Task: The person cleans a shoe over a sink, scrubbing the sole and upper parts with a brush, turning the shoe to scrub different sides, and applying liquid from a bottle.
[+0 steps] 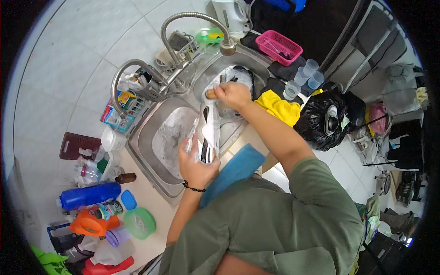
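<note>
Over the divider of the double steel sink, my left hand [198,160] is closed around the near end of a long white, soapy object [211,123] with dark slots; I cannot tell exactly what it is. Closed on a small brown wooden handle [211,94], my right hand [234,95] is at the far end of that object, over the right basin. Suds cover the water [172,137] in the left basin. Behind my right hand, a dark, foamy item [243,75] lies in the right basin.
Two curved faucets [195,16] rise behind the sink. To the right are a yellow cloth [278,107], plastic cups [302,75], a pink basket [279,47] and a black bag [321,126]. Bottles, a green bowl [140,223] and a blue bottle [89,195] stand at the left. A blue towel [233,172] hangs at the front edge.
</note>
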`<state>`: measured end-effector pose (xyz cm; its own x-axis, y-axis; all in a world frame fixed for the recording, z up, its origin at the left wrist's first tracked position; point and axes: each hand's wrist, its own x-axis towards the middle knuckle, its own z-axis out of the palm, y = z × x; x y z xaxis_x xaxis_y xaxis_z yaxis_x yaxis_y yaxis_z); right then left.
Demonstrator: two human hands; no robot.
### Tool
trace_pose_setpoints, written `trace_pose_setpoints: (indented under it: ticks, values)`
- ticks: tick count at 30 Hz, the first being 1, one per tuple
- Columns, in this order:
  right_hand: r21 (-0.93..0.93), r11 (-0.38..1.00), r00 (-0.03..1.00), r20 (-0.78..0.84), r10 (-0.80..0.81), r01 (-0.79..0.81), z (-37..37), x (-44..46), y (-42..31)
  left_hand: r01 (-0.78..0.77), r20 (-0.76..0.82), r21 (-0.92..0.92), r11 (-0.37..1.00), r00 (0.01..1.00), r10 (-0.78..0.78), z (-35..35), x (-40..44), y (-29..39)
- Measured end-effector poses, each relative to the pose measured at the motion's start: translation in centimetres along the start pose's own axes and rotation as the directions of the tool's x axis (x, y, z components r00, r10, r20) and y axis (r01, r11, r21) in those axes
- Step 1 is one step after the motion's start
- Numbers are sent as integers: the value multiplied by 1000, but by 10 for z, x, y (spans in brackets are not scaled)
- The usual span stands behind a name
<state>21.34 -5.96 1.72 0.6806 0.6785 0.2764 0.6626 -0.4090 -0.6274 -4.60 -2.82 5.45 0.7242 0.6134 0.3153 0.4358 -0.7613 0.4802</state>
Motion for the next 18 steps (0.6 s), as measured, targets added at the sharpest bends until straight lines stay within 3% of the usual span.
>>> trace_pose_setpoints:
  ticks: [2,3,6,7,10,11,14,15,18]
  values:
    - [148,988,993,-117,-29,46,-1,8,-16,11,5,5,1000,1000,-11,0,6,1]
    - [152,988,999,31,-22,17,-6,-3,-34,17,11,18,1000,1000,-17,-1,6,1]
    - [126,990,995,64,-76,67,24,-19,12,1,5,49,999,1000,-1,0,-1,0]
    - [32,998,995,84,50,-53,7,-9,14,-16,-13,56,998,1000,16,1,2,0]
    - [146,976,987,55,153,-160,-10,3,-11,14,13,59,998,1000,-14,-3,5,7]
    - [200,976,995,58,81,-91,-9,-8,-24,25,11,39,999,1000,-26,-3,5,5]
    - [89,995,994,109,23,-33,18,-27,17,39,11,1,999,999,-39,-1,-3,-3]
    - [-42,993,980,162,119,-114,-1,-19,20,19,-1,4,1000,1000,-19,0,2,-4]
    - [8,989,981,131,147,-149,-8,-13,6,23,-4,9,1000,1000,-23,2,1,-5]
